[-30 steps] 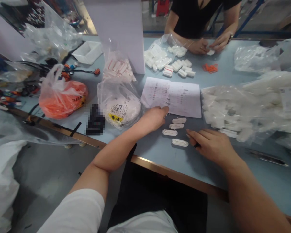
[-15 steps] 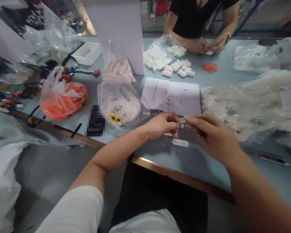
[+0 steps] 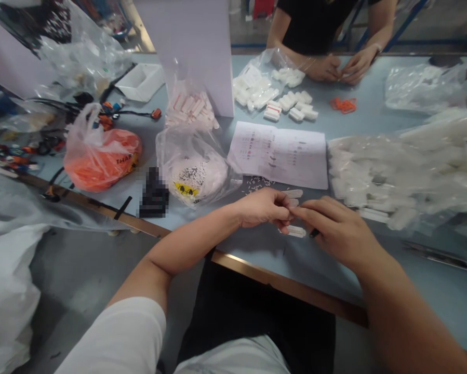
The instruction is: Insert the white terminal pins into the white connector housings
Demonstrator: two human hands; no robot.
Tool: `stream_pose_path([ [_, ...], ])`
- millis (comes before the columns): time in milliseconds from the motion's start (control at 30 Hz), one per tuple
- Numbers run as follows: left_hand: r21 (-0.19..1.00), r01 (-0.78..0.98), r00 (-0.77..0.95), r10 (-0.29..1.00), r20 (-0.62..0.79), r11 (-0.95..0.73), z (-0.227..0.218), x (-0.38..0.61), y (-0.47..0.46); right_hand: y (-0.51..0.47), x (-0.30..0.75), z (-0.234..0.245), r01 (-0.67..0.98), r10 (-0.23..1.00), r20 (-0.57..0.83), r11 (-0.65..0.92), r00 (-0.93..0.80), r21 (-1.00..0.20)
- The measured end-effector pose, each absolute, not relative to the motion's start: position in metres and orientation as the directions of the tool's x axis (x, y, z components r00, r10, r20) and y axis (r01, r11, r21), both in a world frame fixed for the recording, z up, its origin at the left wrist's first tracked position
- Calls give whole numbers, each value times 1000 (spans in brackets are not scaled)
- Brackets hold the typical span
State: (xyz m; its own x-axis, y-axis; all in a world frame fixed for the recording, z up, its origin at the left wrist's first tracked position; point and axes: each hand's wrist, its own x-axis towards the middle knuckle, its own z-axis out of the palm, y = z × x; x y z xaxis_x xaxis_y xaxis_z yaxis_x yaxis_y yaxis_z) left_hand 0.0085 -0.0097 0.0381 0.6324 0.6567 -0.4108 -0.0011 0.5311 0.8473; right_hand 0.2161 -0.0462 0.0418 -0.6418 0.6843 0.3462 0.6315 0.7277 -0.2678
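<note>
Head view: my left hand (image 3: pixel 262 208) and right hand (image 3: pixel 334 228) meet, fingertips (image 3: pixel 287 212) pressed together just above a white connector (image 3: pixel 296 231); I cannot tell whether they pinch anything.

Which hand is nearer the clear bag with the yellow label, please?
Left: the left hand sits just right of the clear bag; the right hand lies farther right, beyond the left.

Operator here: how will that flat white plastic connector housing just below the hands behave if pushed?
The white plastic connector housing looks stiff and probably light. Its flat oblong shape suggests it would slide across the pale blue table rather than roll.
</note>
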Motion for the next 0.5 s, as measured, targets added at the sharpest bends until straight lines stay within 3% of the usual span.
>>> stream_pose_path([
  [300,852,59,638,636,-433,520,42,8,-11,-46,215,38,623,650,402,752,-645,-217],
  [500,809,-165,590,714,-377,564,39,7,-7,-43,217,44,691,728,453,665,-514,-284],
])
